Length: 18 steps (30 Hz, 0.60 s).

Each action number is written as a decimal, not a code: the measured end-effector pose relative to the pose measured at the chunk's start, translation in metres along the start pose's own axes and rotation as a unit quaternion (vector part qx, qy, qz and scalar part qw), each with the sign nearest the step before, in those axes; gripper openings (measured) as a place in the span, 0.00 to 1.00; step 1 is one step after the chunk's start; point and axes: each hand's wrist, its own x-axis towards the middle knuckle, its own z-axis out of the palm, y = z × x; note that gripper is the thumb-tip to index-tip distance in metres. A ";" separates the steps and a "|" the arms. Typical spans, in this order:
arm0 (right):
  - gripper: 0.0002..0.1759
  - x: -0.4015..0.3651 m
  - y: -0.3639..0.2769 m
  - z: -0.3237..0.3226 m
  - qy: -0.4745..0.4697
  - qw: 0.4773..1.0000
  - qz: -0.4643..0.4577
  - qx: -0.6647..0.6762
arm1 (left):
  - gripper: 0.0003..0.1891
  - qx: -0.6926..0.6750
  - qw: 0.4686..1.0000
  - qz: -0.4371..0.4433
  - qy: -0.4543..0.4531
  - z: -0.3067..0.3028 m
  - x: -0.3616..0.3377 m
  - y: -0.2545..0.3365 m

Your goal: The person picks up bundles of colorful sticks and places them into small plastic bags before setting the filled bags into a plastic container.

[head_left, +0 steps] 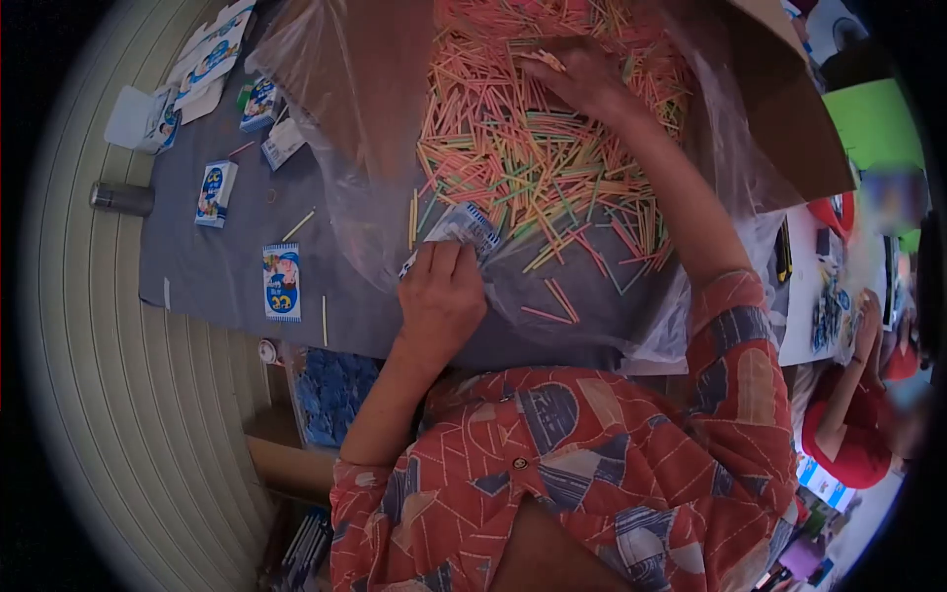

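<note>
My left hand (444, 296) is closed on a small clear and blue-white printed packet (472, 227), at the near edge of the pile. Thin sticks (493, 148) in pink, yellow, orange and green lie heaped on clear plastic in front of me. At the far part of the heap, my right hand (589, 81) reaches down with its fingers bent together around a few sticks (547, 60). How many it holds cannot be made out. A flat printed packet (282, 282) lies left of my left hand, on the grey table cover.
Small printed boxes (216, 193) and a larger opened carton (210, 59) stand at the left. A dark cylinder (121, 198) lies at the table's left edge. Cardboard (789, 99) and clear plastic sheeting (340, 148) surround the heap. Another person in red (850, 434) is at the right.
</note>
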 end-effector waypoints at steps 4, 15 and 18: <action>0.35 -0.002 -0.005 -0.024 -0.083 0.940 0.080 0.321 | 0.11 -0.078 0.992 -0.030 0.097 -0.014 0.003 -0.002; 0.29 -0.024 -0.032 -0.035 -0.009 0.907 0.013 0.421 | 0.05 -0.117 0.978 -0.061 0.162 -0.005 -0.004 -0.013; 0.31 -0.039 -0.047 -0.046 -0.025 0.896 0.024 0.442 | 0.04 -0.179 0.975 -0.074 0.112 -0.011 -0.012 -0.015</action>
